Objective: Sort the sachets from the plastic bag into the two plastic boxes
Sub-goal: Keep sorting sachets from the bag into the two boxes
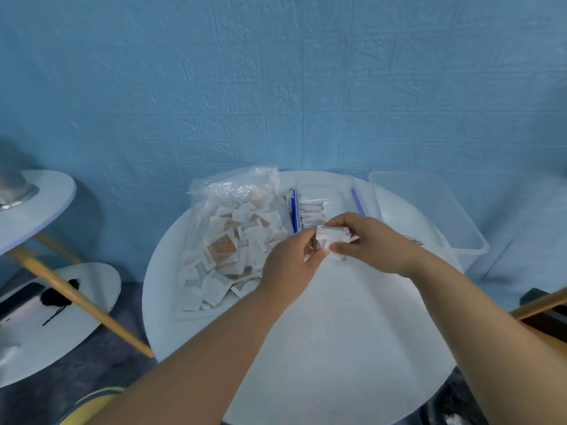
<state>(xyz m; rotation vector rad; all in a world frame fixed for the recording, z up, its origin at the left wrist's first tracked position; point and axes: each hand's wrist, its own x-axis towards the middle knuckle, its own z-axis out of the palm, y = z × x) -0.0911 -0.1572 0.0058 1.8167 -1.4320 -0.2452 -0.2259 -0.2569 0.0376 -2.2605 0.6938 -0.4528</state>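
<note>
A clear plastic bag (227, 237) full of white and brown sachets lies on the left of the round white table (337, 332). Behind my hands stands a clear plastic box (310, 210) with blue clips and a row of sachets inside. A second clear box (429, 216) sits at the table's right edge; I cannot make out anything in it. My left hand (291, 265) and my right hand (371, 240) meet over the table's middle, both pinching a small stack of white sachets (331, 234).
A blue brick-pattern wall rises right behind the table. To the left stands another white table (33, 204) with a metal object on it, wooden legs (76, 299) and a lower white shelf. A wooden piece (540, 305) juts in at the right.
</note>
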